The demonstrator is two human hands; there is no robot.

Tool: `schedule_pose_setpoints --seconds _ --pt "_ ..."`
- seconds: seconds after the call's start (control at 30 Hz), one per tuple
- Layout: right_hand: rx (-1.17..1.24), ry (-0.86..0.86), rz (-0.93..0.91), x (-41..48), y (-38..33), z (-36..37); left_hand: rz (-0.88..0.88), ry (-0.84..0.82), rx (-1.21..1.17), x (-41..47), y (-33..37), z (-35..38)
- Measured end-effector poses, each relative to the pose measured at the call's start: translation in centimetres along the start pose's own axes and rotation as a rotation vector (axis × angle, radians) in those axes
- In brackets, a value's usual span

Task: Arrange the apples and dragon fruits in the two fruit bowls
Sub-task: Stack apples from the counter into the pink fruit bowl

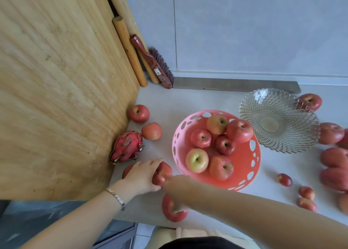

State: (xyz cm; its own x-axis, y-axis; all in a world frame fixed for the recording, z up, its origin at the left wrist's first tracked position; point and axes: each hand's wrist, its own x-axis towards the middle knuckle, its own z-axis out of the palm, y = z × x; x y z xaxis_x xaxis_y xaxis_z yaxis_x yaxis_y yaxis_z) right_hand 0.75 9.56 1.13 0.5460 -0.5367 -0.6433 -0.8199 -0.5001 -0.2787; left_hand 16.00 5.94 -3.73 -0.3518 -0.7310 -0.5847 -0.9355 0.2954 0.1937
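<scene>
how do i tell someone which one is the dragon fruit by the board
Find the large wooden board filling the left of the view and follow its edge down to the pale counter. The dragon fruit lies against that edge, just past the left hand. Unlike the smooth round apples beside it, it is oval, pink and scaly.

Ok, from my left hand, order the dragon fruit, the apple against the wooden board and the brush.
1. Dragon fruit, just beyond the left hand.
2. Apple against the board, further back.
3. Brush, at the back wall.
</scene>
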Motion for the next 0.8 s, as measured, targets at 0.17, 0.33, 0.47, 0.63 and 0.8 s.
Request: schedule_pose_setpoints --seconds 0.17,0.33,0.47,0.63,0.8 --pt "-0.066 -0.191 0.048 2.0 -1.5 1.1 -0.017 -0.005 -0.036 0.4 0.6 -0.1" --pt "-0.044 -0.150 0.068 1.9 -1.6 1.1 -0.001 0.034 -0.125 0.7 0.0 0.3" --pt "0.128 0.050 -0.010 -0.9 -1.1 -2.2 0.010 0.055 -0.181 0.6 0.0 0.1" --pt "0.427 0.435 0.140 -5.8 3.6 -6.8 -0.055 0.214 -0.225 0.3 0.7 -0.2" --pt "0.508 0.696 0.327 -4.8 10.0 -6.6 -0.097 0.631 -0.548 -0.8 2.0 -3.7"
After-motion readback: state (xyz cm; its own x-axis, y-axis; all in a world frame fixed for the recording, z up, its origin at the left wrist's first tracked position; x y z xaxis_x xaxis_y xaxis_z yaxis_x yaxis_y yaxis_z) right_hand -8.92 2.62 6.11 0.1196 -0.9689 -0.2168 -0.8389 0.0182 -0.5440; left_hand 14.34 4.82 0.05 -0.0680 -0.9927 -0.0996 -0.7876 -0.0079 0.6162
